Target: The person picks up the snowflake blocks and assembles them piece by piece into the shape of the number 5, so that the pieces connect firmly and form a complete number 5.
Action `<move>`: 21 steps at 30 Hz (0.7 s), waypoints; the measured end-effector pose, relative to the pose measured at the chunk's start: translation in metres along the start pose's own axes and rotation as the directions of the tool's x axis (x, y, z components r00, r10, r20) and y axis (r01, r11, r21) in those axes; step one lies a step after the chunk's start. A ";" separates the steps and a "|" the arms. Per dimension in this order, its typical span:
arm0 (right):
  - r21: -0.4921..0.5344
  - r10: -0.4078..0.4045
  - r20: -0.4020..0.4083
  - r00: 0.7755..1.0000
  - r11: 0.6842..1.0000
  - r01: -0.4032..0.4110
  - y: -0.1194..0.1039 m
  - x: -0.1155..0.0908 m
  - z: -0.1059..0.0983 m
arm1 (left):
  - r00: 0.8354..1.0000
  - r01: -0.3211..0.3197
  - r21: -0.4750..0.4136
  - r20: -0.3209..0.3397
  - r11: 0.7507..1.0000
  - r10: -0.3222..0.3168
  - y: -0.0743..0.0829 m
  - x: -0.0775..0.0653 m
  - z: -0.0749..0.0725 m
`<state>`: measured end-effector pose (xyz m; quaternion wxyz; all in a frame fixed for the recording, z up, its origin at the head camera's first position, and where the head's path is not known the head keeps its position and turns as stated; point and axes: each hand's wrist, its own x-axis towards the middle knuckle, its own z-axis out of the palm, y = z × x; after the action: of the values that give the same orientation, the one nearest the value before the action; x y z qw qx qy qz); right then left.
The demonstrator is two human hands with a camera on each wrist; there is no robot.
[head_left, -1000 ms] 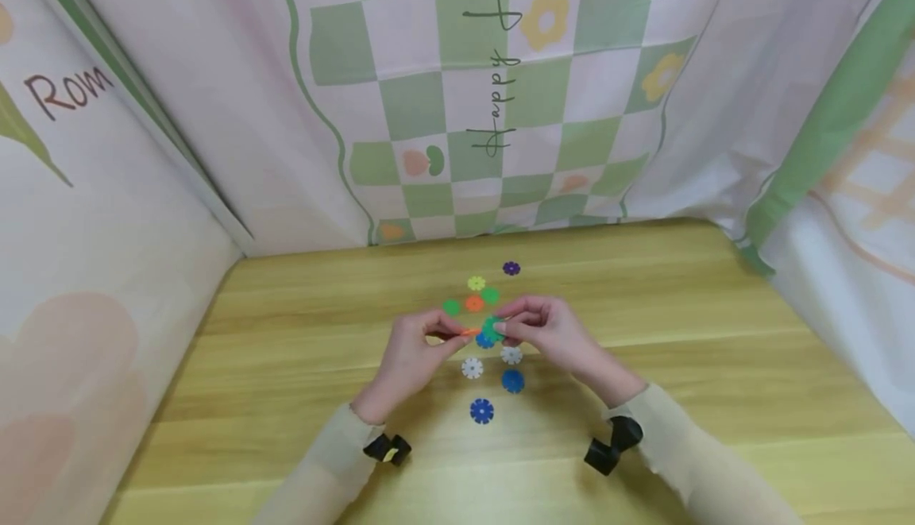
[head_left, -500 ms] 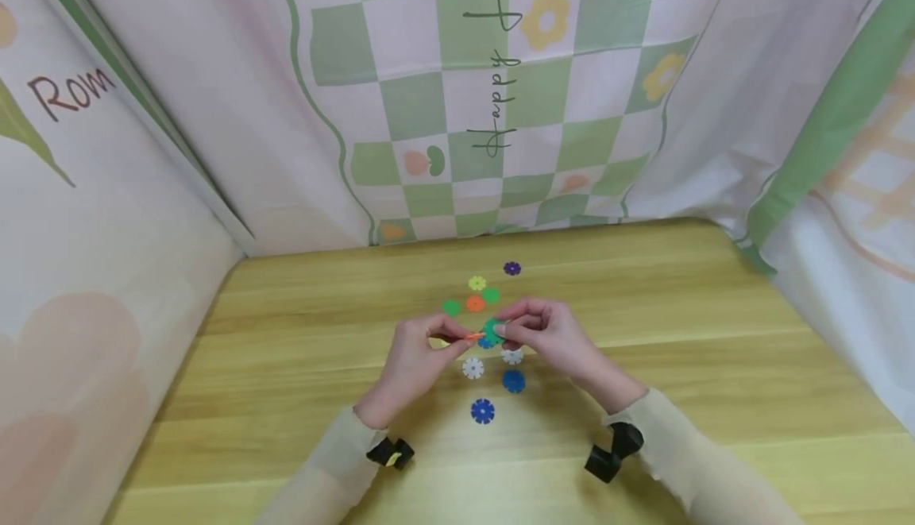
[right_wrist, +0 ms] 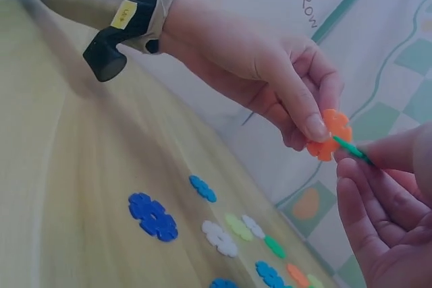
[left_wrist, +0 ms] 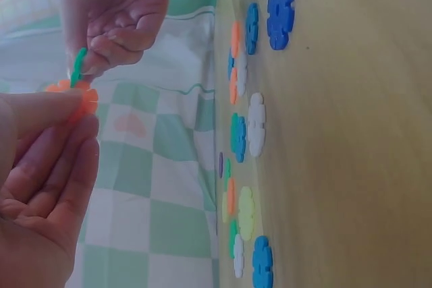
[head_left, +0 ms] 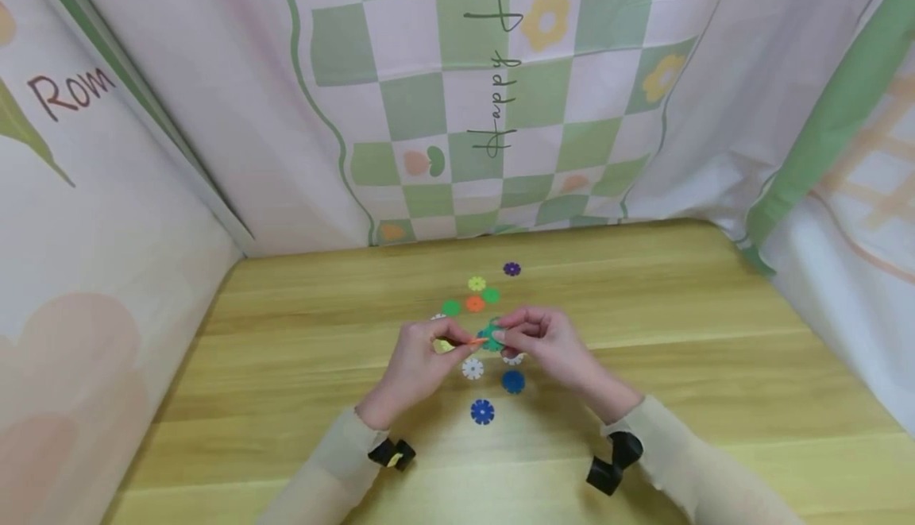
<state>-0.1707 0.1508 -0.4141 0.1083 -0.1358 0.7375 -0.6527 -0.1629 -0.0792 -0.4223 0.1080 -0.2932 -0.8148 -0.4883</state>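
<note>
My left hand (head_left: 420, 362) pinches an orange snowflake disc (right_wrist: 339, 123) between thumb and fingers. My right hand (head_left: 554, 348) pinches a green snowflake disc (head_left: 493, 339) in the same manner. Held above the table, the two notched discs meet edge to edge, roughly at right angles. In the right wrist view the green disc's rim touches the orange one near its middle; how deep the slots engage cannot be made out. Beneath the hands lie a white disc (head_left: 472, 368) and a blue disc (head_left: 513, 382), with others partly hidden.
More discs lie flat on the wooden table (head_left: 300, 350): a dark blue one (head_left: 482, 411) nearest me, and a purple one (head_left: 511, 269), a yellow one (head_left: 476, 283) and another orange one (head_left: 475, 303) farther back. Printed curtains (head_left: 500, 112) border the table's far edge and sides.
Both hands have come slightly nearer to me. The left hand has shifted a little right, so the orange disc now overlaps the green disc's edge in the head view.
</note>
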 end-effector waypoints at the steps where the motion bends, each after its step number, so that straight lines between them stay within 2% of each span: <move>1: -0.001 -0.004 0.007 1.000 1.000 0.004 0.000 0.000 -0.001 | 1.000 0.010 -0.007 0.003 1.000 -0.010 0.000 0.000 0.000; 5: -0.077 -0.051 0.055 0.997 0.996 0.055 0.002 -0.001 -0.005 | 0.998 0.063 -0.035 0.026 0.997 -0.062 -0.002 -0.001 0.000; 10: -0.262 -0.130 0.120 0.984 0.952 0.158 0.005 0.000 -0.009 | 0.993 0.105 -0.066 0.054 0.992 -0.102 -0.003 -0.003 0.000; 13: -0.300 -0.137 0.139 0.981 0.938 0.174 0.006 0.000 -0.009 | 0.989 0.123 -0.089 0.094 0.988 -0.114 -0.005 -0.003 -0.001; 15: -0.301 -0.140 0.133 0.981 0.938 0.175 0.007 0.000 -0.011 | 0.980 0.163 -0.093 0.129 0.982 -0.150 -0.006 -0.004 -0.004; 17: -0.305 -0.140 0.113 0.984 0.937 0.168 0.009 0.000 -0.014 | 0.968 0.211 -0.056 0.149 0.976 -0.200 -0.010 -0.006 -0.010; 21: -0.320 -0.134 0.068 0.989 0.936 0.149 0.011 0.000 -0.022 | 0.933 0.312 0.092 0.160 0.946 -0.323 -0.022 -0.012 -0.028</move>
<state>-0.1785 0.1723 -0.4221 0.0538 -0.2192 0.8204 -0.5253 -0.1688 -0.1154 -0.4302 -0.0340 -0.1954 -0.8732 -0.4451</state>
